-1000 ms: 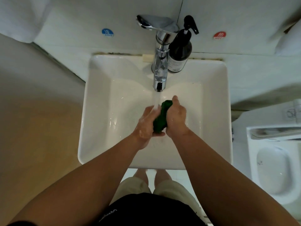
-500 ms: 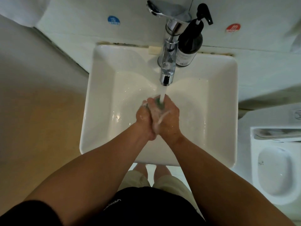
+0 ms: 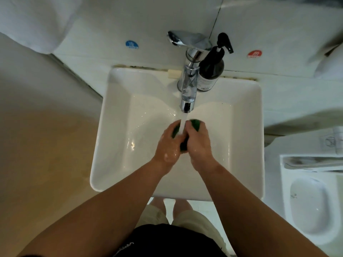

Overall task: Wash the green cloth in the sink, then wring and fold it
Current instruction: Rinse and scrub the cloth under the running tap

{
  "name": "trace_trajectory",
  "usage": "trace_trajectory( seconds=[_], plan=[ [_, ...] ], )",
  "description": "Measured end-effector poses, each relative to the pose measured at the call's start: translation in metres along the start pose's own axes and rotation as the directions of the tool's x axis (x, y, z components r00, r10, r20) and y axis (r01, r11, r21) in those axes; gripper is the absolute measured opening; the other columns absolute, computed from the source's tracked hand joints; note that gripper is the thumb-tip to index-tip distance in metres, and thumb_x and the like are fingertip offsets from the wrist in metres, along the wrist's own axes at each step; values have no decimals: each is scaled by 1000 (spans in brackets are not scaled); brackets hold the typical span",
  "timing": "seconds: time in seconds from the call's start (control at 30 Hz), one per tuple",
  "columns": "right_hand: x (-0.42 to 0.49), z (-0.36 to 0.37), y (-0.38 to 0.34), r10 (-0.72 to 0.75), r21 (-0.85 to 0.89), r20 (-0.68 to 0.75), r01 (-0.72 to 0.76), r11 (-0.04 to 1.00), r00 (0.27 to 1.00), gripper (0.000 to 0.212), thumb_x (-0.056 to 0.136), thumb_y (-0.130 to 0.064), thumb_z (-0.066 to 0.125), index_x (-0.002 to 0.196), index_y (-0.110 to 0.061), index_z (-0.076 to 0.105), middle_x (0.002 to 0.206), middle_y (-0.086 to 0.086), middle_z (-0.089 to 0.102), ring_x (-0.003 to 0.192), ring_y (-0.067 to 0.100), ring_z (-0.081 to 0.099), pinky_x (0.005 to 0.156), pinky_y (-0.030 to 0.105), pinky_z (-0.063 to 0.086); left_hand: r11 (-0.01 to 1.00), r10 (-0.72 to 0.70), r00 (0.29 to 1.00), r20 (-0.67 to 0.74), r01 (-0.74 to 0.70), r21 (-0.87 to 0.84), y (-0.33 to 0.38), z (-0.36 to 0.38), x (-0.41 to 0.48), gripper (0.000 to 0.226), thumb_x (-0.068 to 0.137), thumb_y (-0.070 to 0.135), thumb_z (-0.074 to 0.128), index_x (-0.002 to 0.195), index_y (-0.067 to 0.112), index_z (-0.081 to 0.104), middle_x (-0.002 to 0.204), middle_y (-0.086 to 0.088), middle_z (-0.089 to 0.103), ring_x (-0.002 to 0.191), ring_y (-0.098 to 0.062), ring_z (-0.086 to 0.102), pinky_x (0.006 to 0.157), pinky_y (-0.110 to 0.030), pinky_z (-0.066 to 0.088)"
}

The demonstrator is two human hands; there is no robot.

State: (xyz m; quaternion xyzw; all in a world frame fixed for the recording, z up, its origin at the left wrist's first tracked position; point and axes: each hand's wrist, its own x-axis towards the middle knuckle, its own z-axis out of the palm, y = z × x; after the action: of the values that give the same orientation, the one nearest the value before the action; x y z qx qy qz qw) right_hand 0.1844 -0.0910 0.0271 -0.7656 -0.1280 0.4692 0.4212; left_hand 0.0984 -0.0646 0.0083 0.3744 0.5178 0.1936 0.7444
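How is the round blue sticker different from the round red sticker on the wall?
The round blue sticker reads COLD; the round red sticker reads HOT. The blue sticker sits left of the shiny metal tap, the red sticker right of it. Both are round labels stuck on the white tiled wall.

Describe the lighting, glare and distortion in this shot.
Head view: dim, uneven light; specular glare on the chrome tap and the wet sink floor; wide-angle distortion bows the sink rim and stretches the forearms; the water stream blurs into a white streak over the green cloth.
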Motion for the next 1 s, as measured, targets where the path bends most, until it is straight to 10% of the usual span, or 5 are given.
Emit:
trace_trajectory(
  seconds=[0.17,0.3,0.47,0.7,1.0],
  plan=[
    [-4,-4,31,-492,-342,219,539,770,842,56,94,-56,54,143,-29,46,128,-1,59,115,9,57,102,29,49,891,-378,917,-126,324,-317,19,2,-1,38,105,33,43,87,14,71,78,-7,76,81,-22,72,81,-37,58],
    [-1,12,17,-465,-274,110,476,835,878,18,92,-39,68,99,-24,65,87,-4,68,81,11,66,77,29,55,817,-459,887,-43,402,-414,13,-1,0,52,100,46,37,74,21,75,77,-6,76,89,-22,69,79,-35,52],
    [-2,26,3,-242,-62,-38,239,969,970,42,92,-44,64,73,-7,54,63,9,58,57,25,56,58,38,52,824,-352,932,-88,264,-501,7,7,5,61,95,64,46,67,19,78,79,-7,70,70,-14,71,72,-28,54],
    [9,9,-5,268,311,-62,-237,920,961,53,101,-47,46,69,-10,66,69,6,73,77,29,72,76,47,60,866,52,998,-21,-35,499,-2,-5,0,66,94,72,38,112,11,57,73,-8,70,50,-14,64,46,-28,51],
    [-4,3,52,-452,-405,268,525,749,851,55,99,-54,37,145,-26,46,158,-8,31,144,6,30,112,25,33,869,-385,921,-57,341,-358,19,-3,-4,35,100,38,55,106,10,74,105,-15,76,99,-31,73,96,-44,56]
  ],
)
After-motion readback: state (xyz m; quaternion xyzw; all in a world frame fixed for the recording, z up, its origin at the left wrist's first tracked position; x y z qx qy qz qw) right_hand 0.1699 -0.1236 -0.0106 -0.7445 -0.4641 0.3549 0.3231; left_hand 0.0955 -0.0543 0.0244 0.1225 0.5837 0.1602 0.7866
